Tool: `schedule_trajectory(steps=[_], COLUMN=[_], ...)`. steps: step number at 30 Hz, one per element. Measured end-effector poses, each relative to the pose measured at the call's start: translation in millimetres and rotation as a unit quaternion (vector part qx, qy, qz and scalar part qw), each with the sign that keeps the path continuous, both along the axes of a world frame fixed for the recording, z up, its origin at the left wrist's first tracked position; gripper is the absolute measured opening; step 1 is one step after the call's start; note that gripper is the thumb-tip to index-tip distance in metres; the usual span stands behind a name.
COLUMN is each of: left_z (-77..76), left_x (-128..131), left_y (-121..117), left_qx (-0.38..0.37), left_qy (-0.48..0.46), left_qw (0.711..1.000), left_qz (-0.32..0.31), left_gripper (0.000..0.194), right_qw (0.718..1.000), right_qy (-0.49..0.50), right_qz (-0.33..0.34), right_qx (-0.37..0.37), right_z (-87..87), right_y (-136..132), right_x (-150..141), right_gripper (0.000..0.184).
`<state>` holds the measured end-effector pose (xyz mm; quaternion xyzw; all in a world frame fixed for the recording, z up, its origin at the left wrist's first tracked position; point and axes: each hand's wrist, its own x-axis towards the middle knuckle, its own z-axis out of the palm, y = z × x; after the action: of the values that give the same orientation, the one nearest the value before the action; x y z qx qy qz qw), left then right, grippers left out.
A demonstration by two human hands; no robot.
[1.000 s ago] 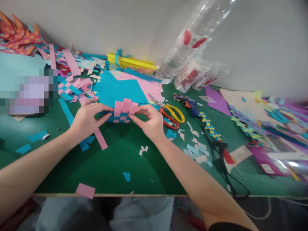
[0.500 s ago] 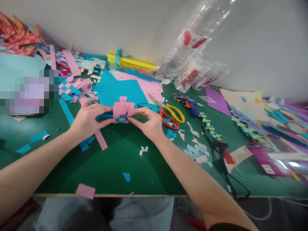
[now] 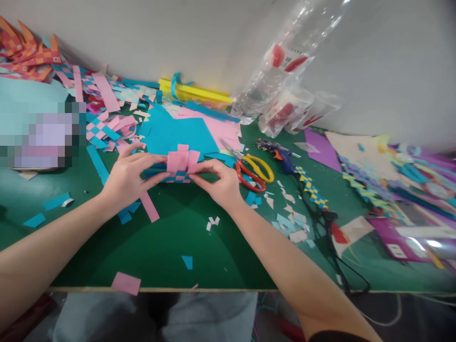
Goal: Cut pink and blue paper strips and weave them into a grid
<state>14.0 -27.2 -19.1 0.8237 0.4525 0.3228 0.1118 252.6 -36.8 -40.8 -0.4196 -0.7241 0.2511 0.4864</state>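
A piece of woven pink and blue paper strips [image 3: 178,164] is held up between my hands over the green table. Its lower part shows a small checker pattern, and pink strip ends stick up at the top. My left hand [image 3: 130,173] pinches its left side, where blue strips run behind the fingers. With thumb and forefinger, my right hand [image 3: 219,178] grips the right edge beside a pink strip. Red and yellow handled scissors [image 3: 252,171] lie just right of my right hand. A blue sheet of paper [image 3: 181,133] lies behind the weave.
Woven scraps [image 3: 103,133] heap up at the left, near orange woven figures [image 3: 32,52]. A plastic bottle [image 3: 285,61] and plastic cups [image 3: 288,111] lean by the wall. A glue gun [image 3: 283,156] with a black cord lies right of the scissors. Paper snippets litter the table [image 3: 171,247].
Hardly anything differs. The pink strip ends at the top of the weave have shifted very slightly; both hands keep their hold in the same place.
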Motion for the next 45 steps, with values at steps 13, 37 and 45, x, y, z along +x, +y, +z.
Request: schedule_trajectory(steps=[13,37,45], left_z=[-0.3,-6.0,-0.8], left_x=[-2,-3,0], left_y=[3,5,-1], left_qx=[0.158,0.148,0.115], left_qy=[0.009,0.044,0.040], left_qw=[0.985,0.986,0.992], left_qz=[-0.067,-0.057,-0.024], left_gripper=[0.011,0.004,0.041], right_qw=[0.993,0.999,0.997], right_qy=[-0.042,-0.040,-0.062], right_qz=[-0.031,0.024,0.020], right_qx=[0.103,0.021,0.045], right_z=[3.3,0.0,-1.9], right_y=[-2,-1,-1], right_x=[-1,0,0], right_gripper=[0.007,0.017,0.013])
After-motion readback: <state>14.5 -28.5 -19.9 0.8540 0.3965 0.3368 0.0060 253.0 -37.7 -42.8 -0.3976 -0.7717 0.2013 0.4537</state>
